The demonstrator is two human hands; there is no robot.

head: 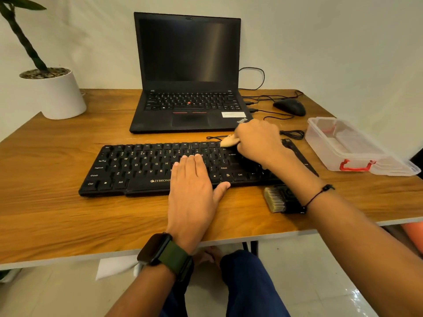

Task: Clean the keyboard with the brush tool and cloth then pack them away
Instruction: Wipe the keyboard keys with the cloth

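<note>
On the table [68,213], the keyboard [142,170] lies before the laptop [187,72]; brush tool [282,200] at its right front, container [357,147] farther right.

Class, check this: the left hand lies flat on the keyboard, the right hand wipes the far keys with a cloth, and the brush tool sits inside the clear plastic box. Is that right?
Not quite. The head view shows the brush tool lying on the table in front of the keyboard, not inside the clear plastic box. The left hand and right hand with cloth are as stated.
</note>
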